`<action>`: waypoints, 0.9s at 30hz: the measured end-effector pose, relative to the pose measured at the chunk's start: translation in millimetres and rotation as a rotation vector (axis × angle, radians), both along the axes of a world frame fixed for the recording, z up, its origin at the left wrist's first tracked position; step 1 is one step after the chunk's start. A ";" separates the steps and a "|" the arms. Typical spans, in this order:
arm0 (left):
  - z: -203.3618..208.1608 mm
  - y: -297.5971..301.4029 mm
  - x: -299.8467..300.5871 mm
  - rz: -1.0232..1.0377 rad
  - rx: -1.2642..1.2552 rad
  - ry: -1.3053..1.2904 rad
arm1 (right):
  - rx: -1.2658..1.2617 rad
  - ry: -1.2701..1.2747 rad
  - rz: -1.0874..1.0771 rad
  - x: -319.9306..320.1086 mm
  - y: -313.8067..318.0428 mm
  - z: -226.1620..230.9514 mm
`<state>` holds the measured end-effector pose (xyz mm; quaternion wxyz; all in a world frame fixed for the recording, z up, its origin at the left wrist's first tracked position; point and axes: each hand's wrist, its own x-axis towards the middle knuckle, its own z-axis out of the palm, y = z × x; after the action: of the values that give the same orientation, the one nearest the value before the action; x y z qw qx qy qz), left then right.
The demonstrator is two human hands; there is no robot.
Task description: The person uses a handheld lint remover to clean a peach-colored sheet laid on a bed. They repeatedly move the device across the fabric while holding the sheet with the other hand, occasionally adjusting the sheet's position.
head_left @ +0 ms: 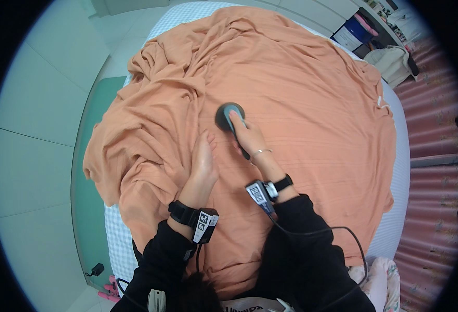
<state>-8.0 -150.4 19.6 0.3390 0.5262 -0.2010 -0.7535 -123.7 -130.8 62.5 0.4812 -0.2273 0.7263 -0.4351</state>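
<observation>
A peach-orange blanket (312,125) is spread over the bed, smooth on the right and bunched into folds on the left. My right hand (250,136) is closed around the handle of a fabric shaver (223,117), which has a round dark head and a grey-blue top. Its head rests against the blanket near the middle, with my thumb lying along the top. My left hand (204,158) lies on the blanket beside the folds, left of and nearer than the shaver. It holds nothing, and its fingers are partly hidden from above.
Blue-and-white checked bedding (120,244) shows around the blanket's edges. Pink curtains (432,119) hang at the right, and pale cabinet panels (36,145) stand at the left. A beige bag (390,65) sits at the far right. A black cable (338,227) trails from my right wrist device.
</observation>
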 end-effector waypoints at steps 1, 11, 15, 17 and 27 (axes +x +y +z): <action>-0.8 0.1 0.5 -0.002 -0.001 0.001 | -0.041 -0.004 0.013 2.2 -8.9 -1.8; -7.2 -1.7 3.0 0.026 0.028 0.061 | 0.139 0.060 -0.146 -92.4 12.6 2.2; -9.7 -1.8 1.4 0.038 0.027 0.066 | 0.108 0.134 -0.196 -107.3 10.1 3.1; -12.7 -1.9 0.0 0.050 0.030 0.047 | 0.082 0.205 -0.129 -89.8 -4.6 -3.8; -13.5 -6.3 -0.6 0.089 0.065 0.052 | -0.013 -0.014 0.018 -20.1 -30.9 -8.2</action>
<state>-8.5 -156.6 6.1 0.3598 0.5254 -0.1438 -0.7575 -143.8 -161.7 54.3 0.4887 -0.2339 0.7181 -0.4368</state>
